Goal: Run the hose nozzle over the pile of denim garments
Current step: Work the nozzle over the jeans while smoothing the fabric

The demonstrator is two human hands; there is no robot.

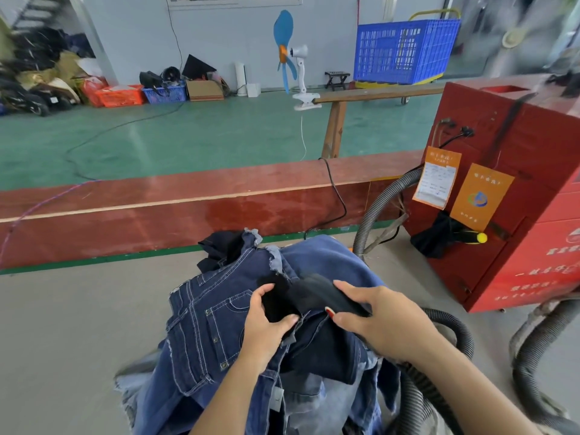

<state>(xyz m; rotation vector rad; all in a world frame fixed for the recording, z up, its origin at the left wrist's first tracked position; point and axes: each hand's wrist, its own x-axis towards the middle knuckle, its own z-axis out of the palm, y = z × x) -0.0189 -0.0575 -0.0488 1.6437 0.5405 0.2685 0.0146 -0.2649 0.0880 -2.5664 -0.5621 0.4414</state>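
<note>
Black plastic hose nozzle (317, 295), stiff and light, sits on the soft denim pile (244, 324); right hand (373, 321) fingers wrap its body, left hand (266, 321) fingers pinch its mouth.

**Workshop with green floor and red boards**

A grey surface (78, 315) fills the foreground, edged at its far side by a long red-brown board (188, 211). Beyond it lies a glossy green floor (157, 136) under a pale blue-grey wall (219, 32) that carries the lower edge of a window (233, 0). Along the wall stand an orange basket (120, 95), a small blue basket (165, 94) and a cardboard box (204, 90). A clip-on fan (295, 61) grips a wooden rail (376, 94). A large blue crate (405, 51) sits at the back right, and a red cabinet (518, 183) stands at right.
</note>
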